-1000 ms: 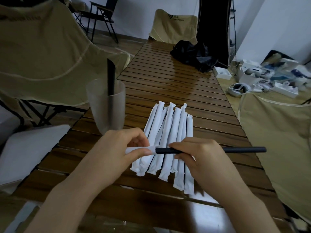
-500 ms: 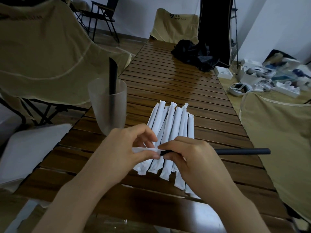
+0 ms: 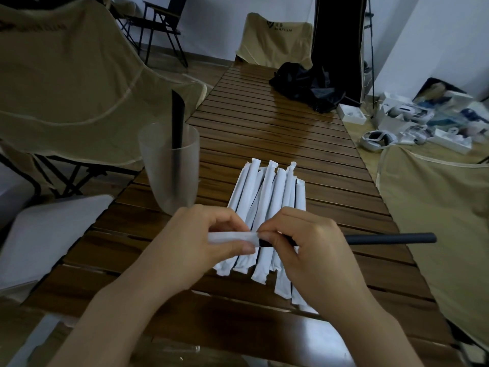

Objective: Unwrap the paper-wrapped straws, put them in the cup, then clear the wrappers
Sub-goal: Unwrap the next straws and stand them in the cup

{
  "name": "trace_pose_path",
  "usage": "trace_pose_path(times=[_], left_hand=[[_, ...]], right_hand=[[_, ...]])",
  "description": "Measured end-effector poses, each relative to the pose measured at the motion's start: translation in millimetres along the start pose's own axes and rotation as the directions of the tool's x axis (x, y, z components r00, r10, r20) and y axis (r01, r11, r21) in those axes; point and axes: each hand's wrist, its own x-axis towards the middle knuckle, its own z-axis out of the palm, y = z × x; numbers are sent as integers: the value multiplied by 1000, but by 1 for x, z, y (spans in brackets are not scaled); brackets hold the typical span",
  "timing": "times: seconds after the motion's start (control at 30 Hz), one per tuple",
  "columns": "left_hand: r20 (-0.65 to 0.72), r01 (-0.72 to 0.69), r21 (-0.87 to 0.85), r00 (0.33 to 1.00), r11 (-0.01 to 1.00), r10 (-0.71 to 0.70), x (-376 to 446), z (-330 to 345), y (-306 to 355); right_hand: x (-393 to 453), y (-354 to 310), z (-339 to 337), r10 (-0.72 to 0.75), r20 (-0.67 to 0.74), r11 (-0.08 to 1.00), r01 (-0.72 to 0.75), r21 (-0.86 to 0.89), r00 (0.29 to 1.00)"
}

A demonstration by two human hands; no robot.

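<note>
Left hand pinches a white wrapper between thumb and fingers; wrapper lies level, its right end over the tip of a black straw. Right hand grips that straw with curled fingers just right of the wrapper's end; fingertips of the two hands nearly touch. Straw's bare length sticks out to the right past the right hand, level, above the table

Both hands are held above the near part of a pile of wrapped straws. Pile lies on the slatted wood table, straws side by side, running away from the person, some overlapping; near ends partly hidden by the hands

Cup, translucent, stands upright on the table's left edge, left of the pile and apart from it. One black straw in cup, leaning slightly, top above the rim

Around: tan chairs left, far end and right; black cloth on the far part of the table; white boxes and gear on the floor at right
</note>
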Motion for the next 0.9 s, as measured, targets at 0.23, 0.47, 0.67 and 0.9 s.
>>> trace_pose_path(times=[0.23,0.47,0.67,0.9], left_hand=[[-76,9,19,997,1000,-8,2,4,8],[-125,3,58,992,998,4,3,8,6],[15,84,-6,996,996,-84,0,3,3],[-48,51,-4,997,999,-51,1,6,4]], right_hand=[[-1,-5,2,51,-23,998,-52,-32,998],[-1,-12,3,144,-86,987,-150,-64,986],[-1,-8,3,65,-68,985,-75,-156,996],[-1,-9,3,80,-109,989,-92,-111,991]])
